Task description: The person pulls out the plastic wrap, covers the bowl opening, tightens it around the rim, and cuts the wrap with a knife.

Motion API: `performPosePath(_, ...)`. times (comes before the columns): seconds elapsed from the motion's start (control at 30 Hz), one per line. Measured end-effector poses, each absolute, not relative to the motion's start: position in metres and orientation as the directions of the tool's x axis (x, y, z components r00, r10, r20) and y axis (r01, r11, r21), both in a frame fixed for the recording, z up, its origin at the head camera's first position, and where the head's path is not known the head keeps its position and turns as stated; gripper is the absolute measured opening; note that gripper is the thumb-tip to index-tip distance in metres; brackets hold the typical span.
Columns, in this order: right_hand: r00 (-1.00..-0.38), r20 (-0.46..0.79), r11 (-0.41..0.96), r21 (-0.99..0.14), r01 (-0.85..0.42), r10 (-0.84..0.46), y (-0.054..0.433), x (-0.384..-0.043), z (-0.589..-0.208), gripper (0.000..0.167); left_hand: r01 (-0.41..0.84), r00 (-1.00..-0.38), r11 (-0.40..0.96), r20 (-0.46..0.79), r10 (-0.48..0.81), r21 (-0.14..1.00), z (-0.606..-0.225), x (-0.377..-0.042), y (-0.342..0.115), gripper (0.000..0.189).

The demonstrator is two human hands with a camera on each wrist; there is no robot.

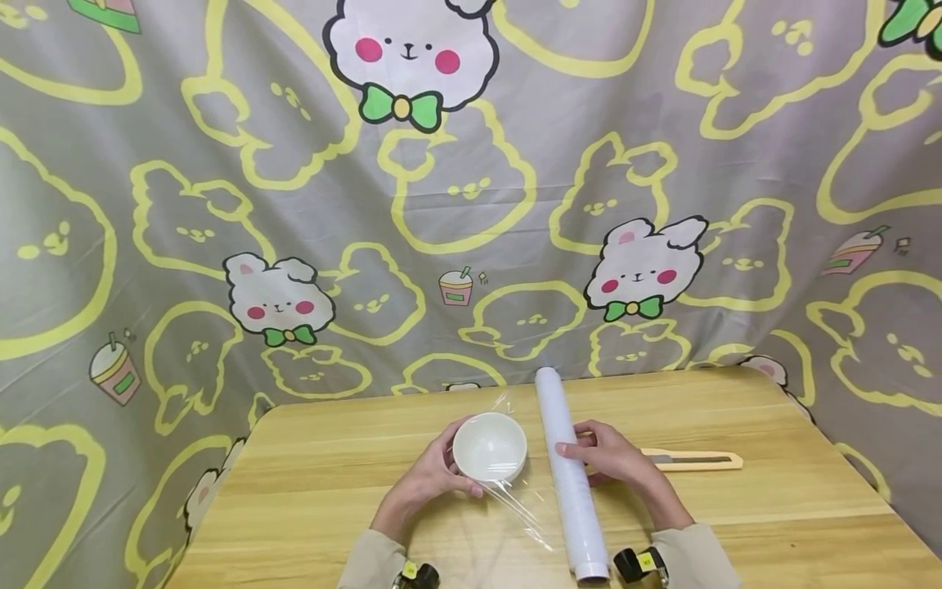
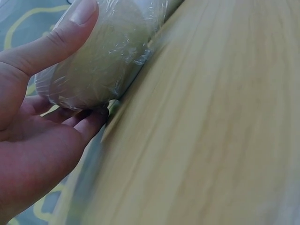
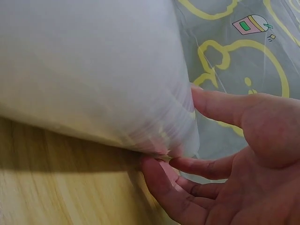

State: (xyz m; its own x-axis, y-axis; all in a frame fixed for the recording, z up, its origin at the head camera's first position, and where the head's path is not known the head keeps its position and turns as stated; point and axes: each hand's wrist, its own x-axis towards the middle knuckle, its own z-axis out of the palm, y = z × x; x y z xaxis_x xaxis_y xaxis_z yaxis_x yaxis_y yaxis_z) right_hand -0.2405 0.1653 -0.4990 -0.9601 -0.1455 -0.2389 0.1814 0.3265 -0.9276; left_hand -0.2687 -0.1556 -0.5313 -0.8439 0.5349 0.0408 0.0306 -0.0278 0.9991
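Note:
A white bowl (image 1: 489,447) is on the table, with clear cling film over and around it. My left hand (image 1: 434,473) holds the bowl from its left side, and the left wrist view shows the thumb along the film-covered wall (image 2: 112,56) and fingertips low beneath it. To the bowl's right lies a long roll of cling film (image 1: 570,483), pointing away from me. Wrinkled loose film (image 1: 522,515) spans the gap between bowl and roll. My right hand (image 1: 614,454) grips the roll near its middle, thumb on top and fingers curled at the right side and underneath (image 3: 211,168).
A utility knife with a pale orange handle (image 1: 699,460) lies on the wooden table (image 1: 294,491), right of the right hand and partly hidden by it. A grey patterned curtain (image 1: 515,204) hangs along the table's back and sides.

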Motion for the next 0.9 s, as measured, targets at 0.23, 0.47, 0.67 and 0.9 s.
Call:
performPosePath(0.23, -0.957, -0.251, 0.338, -0.922, 0.190, -0.145, 0.164, -0.239, -0.497, 0.064, 0.019, -0.839, -0.015, 0.024, 0.544, 1.000, -0.531, -0.269, -0.161, 0.117)
performPosePath(0.47, -0.953, -0.265, 0.341, -0.918, 0.203, -0.146, 0.165, -0.237, -0.494, 0.066, 0.015, -0.836, -0.035, 0.031, 0.549, 0.999, -0.525, -0.267, -0.167, 0.119)
performPosePath(0.67, -0.953, -0.260, 0.348, -0.917, 0.195, -0.153, 0.164, -0.237, -0.495, 0.070, 0.030, -0.825, -0.045, 0.050, 0.563, 0.999, -0.526, -0.269, -0.170, 0.119)
performPosePath(0.9, -0.964, -0.220, 0.382, -0.912, 0.150, -0.147, 0.160, -0.237, -0.495, 0.073, 0.052, -0.809, -0.045, 0.069, 0.583, 0.998, -0.528, -0.271, -0.178, 0.117)
